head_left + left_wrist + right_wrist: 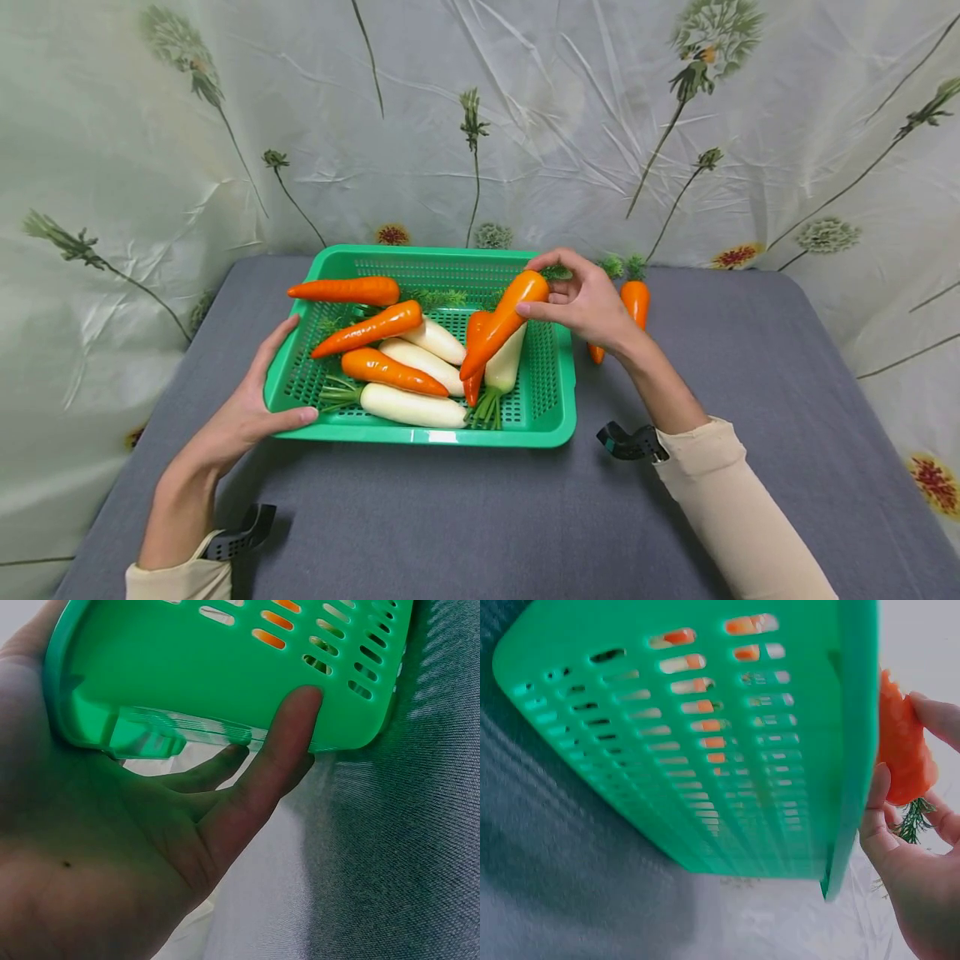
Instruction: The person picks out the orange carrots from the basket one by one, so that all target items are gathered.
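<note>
A green perforated plastic basket (558, 417) holds several orange carrots and white radishes. My left hand (243, 408) grips its left end, thumb over the front rim; in the left wrist view, the fingers (262, 784) lie against the outer wall. Above the basket's right part, my right hand (585, 302) pinches a carrot (504, 323) near its thick leafy end, tip slanting down to the left. The right wrist view shows that carrot (906, 746) just past the rim, between thumb and fingers. Under it are another carrot (474, 387) and a white radish (506, 364).
Right of the basket, a carrot (635, 302) lies on the grey cloth-covered table (450, 517). Another carrot (596, 354) is mostly hidden behind my right hand. A flower-patterned curtain (420, 142) hangs behind the table.
</note>
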The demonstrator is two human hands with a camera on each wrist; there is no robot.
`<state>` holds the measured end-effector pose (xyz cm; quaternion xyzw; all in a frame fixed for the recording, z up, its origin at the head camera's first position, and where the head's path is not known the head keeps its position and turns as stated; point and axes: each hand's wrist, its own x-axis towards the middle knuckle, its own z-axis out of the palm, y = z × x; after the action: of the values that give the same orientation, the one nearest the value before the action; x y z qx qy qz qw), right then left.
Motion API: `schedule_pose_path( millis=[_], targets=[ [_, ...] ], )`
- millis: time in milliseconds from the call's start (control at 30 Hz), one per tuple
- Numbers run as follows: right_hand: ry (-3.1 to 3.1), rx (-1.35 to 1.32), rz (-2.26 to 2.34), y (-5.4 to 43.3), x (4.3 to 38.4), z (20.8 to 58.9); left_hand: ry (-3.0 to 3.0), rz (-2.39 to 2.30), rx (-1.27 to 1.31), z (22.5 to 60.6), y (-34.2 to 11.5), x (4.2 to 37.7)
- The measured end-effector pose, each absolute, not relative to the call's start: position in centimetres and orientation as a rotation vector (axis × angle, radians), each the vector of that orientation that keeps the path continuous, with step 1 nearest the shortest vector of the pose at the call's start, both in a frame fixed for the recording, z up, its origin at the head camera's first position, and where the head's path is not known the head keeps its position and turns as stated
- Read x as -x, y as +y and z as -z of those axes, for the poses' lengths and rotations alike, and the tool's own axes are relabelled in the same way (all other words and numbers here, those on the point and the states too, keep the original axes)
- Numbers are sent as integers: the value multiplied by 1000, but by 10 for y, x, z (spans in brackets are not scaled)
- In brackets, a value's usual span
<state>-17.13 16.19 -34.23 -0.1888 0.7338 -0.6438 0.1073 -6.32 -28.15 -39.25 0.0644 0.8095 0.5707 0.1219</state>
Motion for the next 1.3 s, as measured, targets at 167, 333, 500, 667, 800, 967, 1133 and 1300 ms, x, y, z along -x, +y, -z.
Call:
schedule_pose_path(
  millis=[167,333,500,667,800,967,1133,1300],
  targets=[
    [2151,537,1926,174,172,340,2356,-1670,-179,393,-281,63],
    [2171,543,1926,186,173,339,2359,-1669,-173,393,-281,63],
    [2208,546,1904,197,174,336,2361,-1670,-176,394,-280,63],
    [2231,550,1907,210,175,335,2356,-1671,-185,394,-280,65],
    [2254,551,1911,220,175,334,2358,-1668,-192,394,-279,66],
    [2318,533,1869,230,176,333,2366,-1655,-200,393,-278,66],
    [2373,487,1821,238,176,333,2362,-1652,-211,392,-279,64],
    [2340,454,1844,244,175,334,2371,-1644,-218,392,-281,61]
  ],
)
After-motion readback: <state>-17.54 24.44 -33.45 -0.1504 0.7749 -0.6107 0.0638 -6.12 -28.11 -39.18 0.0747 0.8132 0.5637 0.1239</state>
